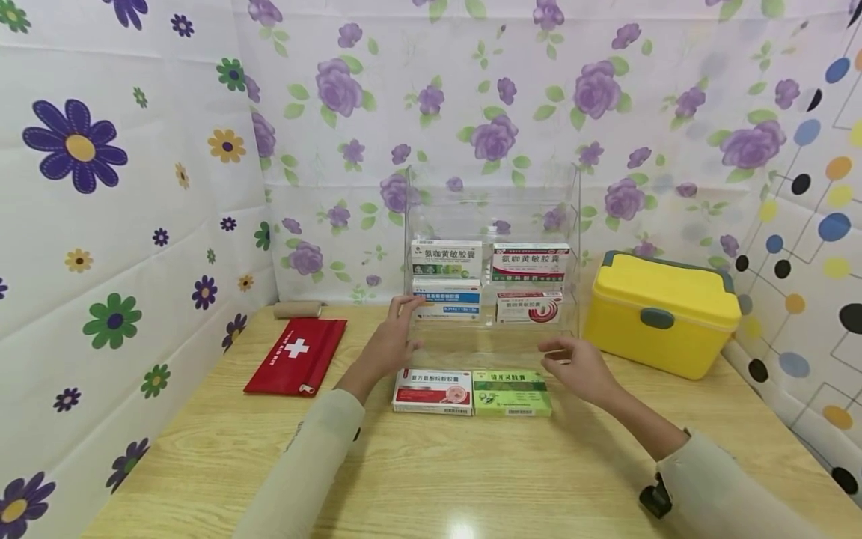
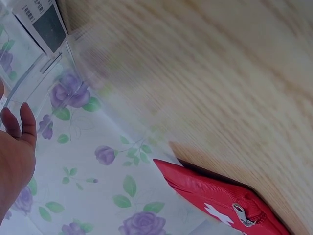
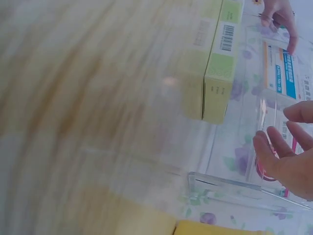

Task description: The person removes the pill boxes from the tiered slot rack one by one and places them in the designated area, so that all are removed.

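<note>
My left hand [image 1: 389, 343] is at the left side of a clear acrylic rack [image 1: 494, 196], a fingertip right at the edge of a blue-and-white medicine box [image 1: 447, 293]. My right hand [image 1: 581, 371] hovers by the rack's lower right with fingers loosely bent and nothing between them. Just above it sits a white box with a red spiral [image 1: 528, 309]. Higher up stand a green-and-white box [image 1: 447, 260] and a red-and-green box [image 1: 529, 263]. Below, side by side at the rack's foot, are a red-and-white box [image 1: 433, 391] and a light green box [image 1: 512, 394].
A red first aid pouch [image 1: 296, 356] lies left of the rack, with a tan roll [image 1: 297, 309] behind it. On the right stands a yellow case [image 1: 663, 311] with a dark green latch. Flowered cloth [image 1: 458, 97] hangs behind the wooden table [image 1: 417, 479].
</note>
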A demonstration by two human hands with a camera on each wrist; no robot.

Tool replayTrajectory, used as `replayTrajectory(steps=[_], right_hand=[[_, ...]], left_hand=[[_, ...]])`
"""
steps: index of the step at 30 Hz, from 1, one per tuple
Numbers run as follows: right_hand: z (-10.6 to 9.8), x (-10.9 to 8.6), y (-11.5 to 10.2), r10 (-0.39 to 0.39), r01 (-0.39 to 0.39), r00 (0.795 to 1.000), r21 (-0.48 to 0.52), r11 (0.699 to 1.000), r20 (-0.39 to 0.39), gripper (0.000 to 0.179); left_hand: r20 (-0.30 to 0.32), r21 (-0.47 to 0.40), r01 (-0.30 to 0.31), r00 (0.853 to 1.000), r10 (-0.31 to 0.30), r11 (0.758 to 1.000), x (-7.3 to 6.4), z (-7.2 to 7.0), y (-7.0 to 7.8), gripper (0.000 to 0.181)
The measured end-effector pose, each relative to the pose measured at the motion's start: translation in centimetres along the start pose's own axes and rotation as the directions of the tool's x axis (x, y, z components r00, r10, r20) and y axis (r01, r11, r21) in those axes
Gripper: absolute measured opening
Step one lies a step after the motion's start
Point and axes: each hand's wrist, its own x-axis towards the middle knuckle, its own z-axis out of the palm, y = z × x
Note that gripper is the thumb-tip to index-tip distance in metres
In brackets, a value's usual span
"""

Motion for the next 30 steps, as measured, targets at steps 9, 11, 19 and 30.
replayTrajectory(steps=[9, 11, 19, 30], right_hand=[[0.2, 0.3, -0.4, -0.054, 0.055, 0.989, 0.005, 0.998, -0.139, 0.02], [0.1, 0.5, -0.6, -0.063, 0.065, 0.984, 0.007, 0.998, -0.168, 0.02], [-0.1, 1.5, -0.3, -0.125, 0.126, 0.956, -0.014, 0.992, -0.265, 0.017], [-0.5, 3.4, -1.2, -0.281, 0.282, 0.887, -0.051, 0.958, -0.367, 0.019]], left_hand=[[0.011, 0.004, 0.005, 1.0, -0.005, 1.0, -0.3, 0.3, -0.1, 0.087], [0.013, 0.007, 0.003, 1.0, -0.003, 1.0, -0.2, 0.3, 0.0, 0.088], [0.0, 0.014, -0.017, 1.0, 0.017, 1.0, 0.1, 0.1, 0.1, 0.091], [-0.01, 0.007, -0.026, 1.0, 0.026, 1.0, -0.1, -0.1, -0.1, 0.089]])
